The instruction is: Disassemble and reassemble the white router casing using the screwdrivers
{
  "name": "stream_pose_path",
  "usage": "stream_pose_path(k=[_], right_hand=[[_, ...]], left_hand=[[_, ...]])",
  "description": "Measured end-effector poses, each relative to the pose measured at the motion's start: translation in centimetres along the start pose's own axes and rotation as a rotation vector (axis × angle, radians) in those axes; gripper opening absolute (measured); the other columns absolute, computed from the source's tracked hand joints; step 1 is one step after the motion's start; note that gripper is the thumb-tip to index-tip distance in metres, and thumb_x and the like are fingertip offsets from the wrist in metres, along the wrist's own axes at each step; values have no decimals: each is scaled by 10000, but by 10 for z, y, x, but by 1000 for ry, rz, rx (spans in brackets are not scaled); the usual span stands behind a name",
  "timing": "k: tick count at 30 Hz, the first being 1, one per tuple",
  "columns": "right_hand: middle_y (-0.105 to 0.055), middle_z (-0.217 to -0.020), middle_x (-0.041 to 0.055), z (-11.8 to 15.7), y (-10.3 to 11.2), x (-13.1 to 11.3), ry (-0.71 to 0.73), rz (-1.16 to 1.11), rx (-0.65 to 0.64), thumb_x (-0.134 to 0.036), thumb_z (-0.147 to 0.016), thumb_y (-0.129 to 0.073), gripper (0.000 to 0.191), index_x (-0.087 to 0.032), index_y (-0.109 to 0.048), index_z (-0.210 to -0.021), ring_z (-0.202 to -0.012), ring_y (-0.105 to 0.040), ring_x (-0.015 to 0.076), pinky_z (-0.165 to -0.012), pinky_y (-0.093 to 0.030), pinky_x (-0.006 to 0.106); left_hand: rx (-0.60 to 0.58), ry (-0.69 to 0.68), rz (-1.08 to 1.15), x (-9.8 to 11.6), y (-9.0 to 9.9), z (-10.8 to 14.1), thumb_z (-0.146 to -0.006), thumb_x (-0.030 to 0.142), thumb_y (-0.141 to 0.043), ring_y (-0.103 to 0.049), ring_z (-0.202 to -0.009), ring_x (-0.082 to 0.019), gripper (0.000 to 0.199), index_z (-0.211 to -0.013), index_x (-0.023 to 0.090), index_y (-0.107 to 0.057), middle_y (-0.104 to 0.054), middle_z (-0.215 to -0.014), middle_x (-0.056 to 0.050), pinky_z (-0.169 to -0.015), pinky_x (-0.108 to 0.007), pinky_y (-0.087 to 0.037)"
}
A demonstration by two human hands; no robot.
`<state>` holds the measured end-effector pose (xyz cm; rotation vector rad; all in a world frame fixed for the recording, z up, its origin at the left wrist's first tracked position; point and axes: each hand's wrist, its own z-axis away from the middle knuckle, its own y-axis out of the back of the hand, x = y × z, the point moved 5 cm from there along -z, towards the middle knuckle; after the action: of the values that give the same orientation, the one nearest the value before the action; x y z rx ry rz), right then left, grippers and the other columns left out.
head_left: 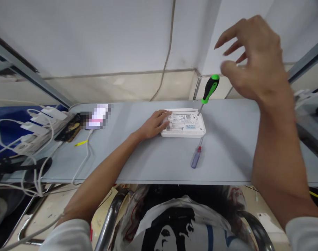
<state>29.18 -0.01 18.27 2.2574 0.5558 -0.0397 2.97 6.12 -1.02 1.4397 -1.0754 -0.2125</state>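
Observation:
A white router (186, 127) lies upside down on the grey table (226, 150), its underside with labels and vent holes facing up. My left hand (155, 124) rests on its left end, fingers over the casing. A screwdriver with a green and black handle (210, 89) stands slightly tilted, its shaft tip at the router's back right corner. My right hand (253, 59) hangs in the air just right of that handle, fingers spread and curved, not touching it. A second screwdriver with a translucent purple handle (196, 157) lies on the table in front of the router.
A white power strip (35, 137) with plugged-in chargers and tangled cables sits at the table's left end. Next to it lie a dark phone (72, 127), a blurred bright device (97, 116) and a small yellow strip (81, 143). A white wall (96, 35) stands behind the table.

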Motion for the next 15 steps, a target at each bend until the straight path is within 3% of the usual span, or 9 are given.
stream_pose_path(k=[3, 6, 9, 11, 13, 15], right_hand=[[-724, -1127, 121, -2, -22, 5, -89, 130, -170, -411, -923, -541, 330, -302, -682, -1201, -1033, -668, 374, -884, -504, 529], [-706, -1108, 115, -2, -39, 0, -23, 117, -294, -302, -899, -519, 370, -317, -666, -1238, -1022, -654, 346, -889, -514, 510], [-566, -1379, 97, 1, -22, -16, 97, 14, -192, -183, -813, -536, 522, -350, -621, -1300, -1178, -621, 307, -912, -539, 471], [-526, -1433, 92, 3, -4, -24, 111, -14, -75, -171, -794, -558, 559, -343, -603, -1324, -1312, -561, 309, -928, -546, 465], [-574, -1399, 81, 4, 5, -24, 64, 8, -7, -210, -839, -557, 501, -349, -603, -1318, -1262, -601, 322, -911, -545, 484], [-645, -1324, 87, 3, -4, -18, -10, 79, -86, -343, -925, -541, 369, -349, -624, -1285, -1092, -671, 350, -867, -529, 528]], left_hand=[[0, -5, -10, 0, 0, -1, -1083, 632, -298, -420, -1470, -290, 669, -1592, 224, -446, -474, -1564, -136, -1284, -491, -317], [0, 0, -22, 0, 1, -1, -1078, 643, -297, -424, -1468, -304, 668, -1594, 244, -443, -477, -1569, -131, -1280, -520, -316], [-4, 1, -16, 0, 1, 0, -1074, 658, -287, -420, -1477, -303, 691, -1597, 234, -440, -472, -1575, -141, -1283, -516, -310], [-10, 5, -10, -2, 1, 1, -1076, 658, -285, -414, -1485, -295, 695, -1601, 229, -436, -466, -1580, -141, -1287, -503, -307], [-14, 2, -8, -3, 1, 1, -1080, 645, -288, -412, -1486, -294, 681, -1605, 236, -432, -464, -1585, -137, -1285, -501, -311], [-9, -7, -11, -2, 1, 1, -1085, 629, -293, -418, -1479, -301, 659, -1604, 249, -432, -468, -1586, -129, -1281, -513, -318]])
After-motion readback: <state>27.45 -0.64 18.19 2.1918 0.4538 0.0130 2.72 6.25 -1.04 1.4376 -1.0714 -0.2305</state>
